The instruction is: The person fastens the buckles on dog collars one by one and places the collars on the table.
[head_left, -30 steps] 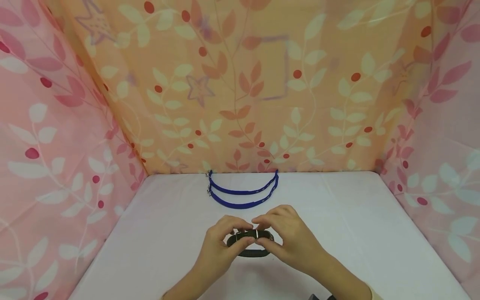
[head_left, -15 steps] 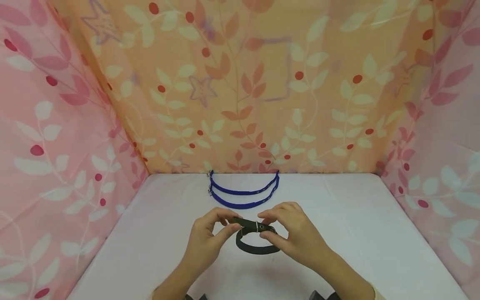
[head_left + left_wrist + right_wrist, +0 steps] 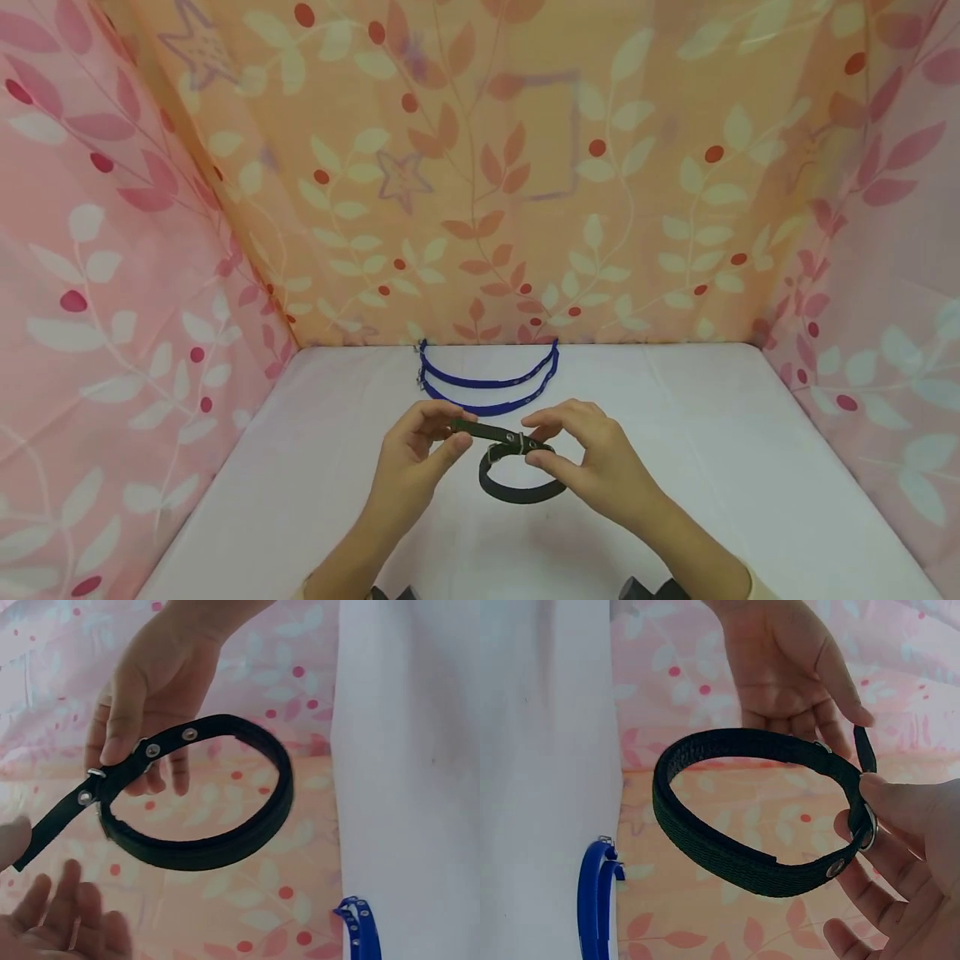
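A dark green collar [image 3: 522, 495] with metal eyelets and a buckle is held above the white table, closed into a loop. My left hand [image 3: 408, 467] pinches the free tail of its strap between thumb and fingers. My right hand [image 3: 611, 462] pinches the band beside the buckle. In the left wrist view the collar [image 3: 184, 856] hangs as a wide oval, its tail stretched toward the left thumb. Seen from the right wrist, the right thumb presses near a metal ring [image 3: 869, 829] on the band, with the other fingers behind it.
Two blue collars [image 3: 483, 410] lie curved at the table's far edge, beyond the hands. The white table [image 3: 675, 400] is bordered by a patterned orange cloth [image 3: 660, 217] behind and pink cloth [image 3: 150, 250] at both sides.
My left hand has moved left and slightly up, away from the right hand. More of the green strap's tail shows between them, and the loop has come into fuller view.
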Available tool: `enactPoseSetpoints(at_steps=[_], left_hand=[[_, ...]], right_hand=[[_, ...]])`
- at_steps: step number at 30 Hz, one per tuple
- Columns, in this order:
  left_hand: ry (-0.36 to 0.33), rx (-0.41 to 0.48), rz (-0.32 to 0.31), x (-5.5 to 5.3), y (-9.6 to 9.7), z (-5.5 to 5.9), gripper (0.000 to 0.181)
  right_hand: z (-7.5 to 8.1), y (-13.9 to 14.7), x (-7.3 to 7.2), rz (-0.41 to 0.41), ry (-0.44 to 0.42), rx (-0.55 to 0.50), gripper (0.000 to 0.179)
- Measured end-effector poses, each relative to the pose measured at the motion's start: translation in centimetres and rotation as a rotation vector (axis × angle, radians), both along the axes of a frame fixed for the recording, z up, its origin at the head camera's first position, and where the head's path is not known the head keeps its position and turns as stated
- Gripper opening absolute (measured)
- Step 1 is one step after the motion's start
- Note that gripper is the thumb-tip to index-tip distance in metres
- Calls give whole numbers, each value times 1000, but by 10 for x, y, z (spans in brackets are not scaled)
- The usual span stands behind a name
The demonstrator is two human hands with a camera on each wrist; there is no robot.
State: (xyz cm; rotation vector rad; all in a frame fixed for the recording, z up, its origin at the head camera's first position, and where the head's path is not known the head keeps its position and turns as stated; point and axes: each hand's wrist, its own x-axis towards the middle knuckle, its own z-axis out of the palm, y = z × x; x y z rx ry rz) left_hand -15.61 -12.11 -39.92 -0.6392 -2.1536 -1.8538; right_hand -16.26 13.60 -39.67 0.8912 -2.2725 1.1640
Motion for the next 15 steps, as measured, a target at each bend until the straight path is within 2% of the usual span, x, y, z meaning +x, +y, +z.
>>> enactPoseSetpoints(at_steps=[3, 6, 8, 15], left_hand=[[-63, -71, -52, -1, 6, -6, 35], [-78, -146, -75, 0, 11, -11, 33], [-51, -147, -93, 1, 14, -13, 29], [77, -61, -125, 4, 18, -18, 21]], right_hand=[[1, 0, 0, 3, -54, -40, 38], [0, 0, 0, 23, -72, -61, 37], [0, -1, -1, 55, -56, -74, 36], [-1, -3, -2, 170, 47, -78, 32]])
